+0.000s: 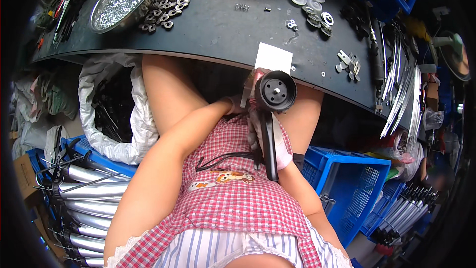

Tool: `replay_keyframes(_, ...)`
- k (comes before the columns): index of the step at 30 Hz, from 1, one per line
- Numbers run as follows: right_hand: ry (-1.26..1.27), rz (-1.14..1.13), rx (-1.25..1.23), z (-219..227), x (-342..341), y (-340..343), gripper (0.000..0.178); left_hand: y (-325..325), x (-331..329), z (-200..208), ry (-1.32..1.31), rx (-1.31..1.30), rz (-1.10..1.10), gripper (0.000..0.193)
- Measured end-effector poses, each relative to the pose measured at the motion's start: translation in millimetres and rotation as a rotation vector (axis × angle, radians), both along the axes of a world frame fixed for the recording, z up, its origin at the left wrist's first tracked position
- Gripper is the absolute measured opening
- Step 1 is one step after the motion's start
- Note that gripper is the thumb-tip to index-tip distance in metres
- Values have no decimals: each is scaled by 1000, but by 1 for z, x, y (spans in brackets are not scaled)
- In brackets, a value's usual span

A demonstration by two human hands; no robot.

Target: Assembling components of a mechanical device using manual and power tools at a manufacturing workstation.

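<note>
Over my lap is a black round-headed part, with small holes and a light bolt end in the face of its disc. A long black lever runs down from it toward my apron. My right hand, in a pale glove with greyed fingers, is closed around the lever side. My left hand reaches in from the left, close beside the round head and a flat metal edge there; its fingers are mostly hidden. A blank white card lies at the table edge just beyond the head.
On the dark table stand a metal bowl of small nuts, a pile of metal links, springs and pale discs. A white sack and silver tubes flank my left, a blue crate my right.
</note>
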State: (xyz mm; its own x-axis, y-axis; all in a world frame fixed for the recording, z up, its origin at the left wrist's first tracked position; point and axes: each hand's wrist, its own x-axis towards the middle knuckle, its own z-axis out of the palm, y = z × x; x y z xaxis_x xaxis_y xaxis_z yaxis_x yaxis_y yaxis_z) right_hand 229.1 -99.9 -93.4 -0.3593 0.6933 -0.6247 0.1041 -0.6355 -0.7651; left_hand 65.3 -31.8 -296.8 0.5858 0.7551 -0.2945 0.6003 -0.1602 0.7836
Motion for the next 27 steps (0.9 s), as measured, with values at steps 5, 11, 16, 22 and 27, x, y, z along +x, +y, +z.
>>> replay_keyframes(5, -77, -23, 179, -24, -11, -7, 33, -21, 18, -5, -156, 161, 224, 34)
replay_keyframes(11, -92, -27, 385, -59, -5, -11, 32, -9, 15, 11, -2, 131, 122, 35)
replay_keyframes(16, 33, -125, 297, -38, -26, -18, 21, -3, 9, 3, -95, 96, 60, 38)
replay_keyframes(22, -78, 372, 515, -14, 15, 10, 39, -31, -50, 194, 249, 101, 295, 38)
replay_keyframes(27, -119, 610, 309, 79, 89, 77, 33, -58, -13, 269, -665, 330, 643, 43)
